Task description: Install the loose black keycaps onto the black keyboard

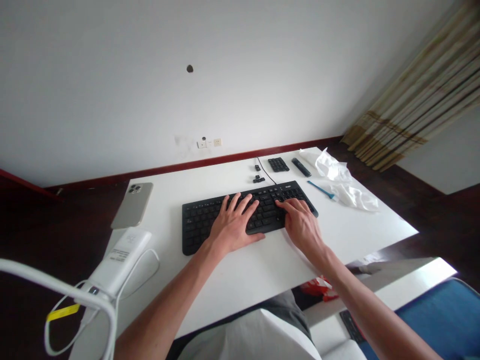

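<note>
A black keyboard (198, 225) lies slightly askew on the white table, its cable running off the far edge. My left hand (233, 225) rests flat on its middle keys with fingers spread. At the keyboard's right part, my right hand (302, 222) has its fingers curled and the thumb pressed down on the keys; what is under the thumb is hidden. Beyond the keyboard lie several loose black keycaps (258, 179) and a block of black keys (278, 165). A dark oblong piece (301, 167) sits beside the block, near a thin blue tool (320, 190).
Crumpled white plastic wrapping (333, 170) covers the table's right side. At the left lie a phone (133, 205) and a white box-shaped device (119, 260) with white cables. A thick white curved tube (56, 284) crosses the lower left. A blue seat (442, 320) is at the lower right.
</note>
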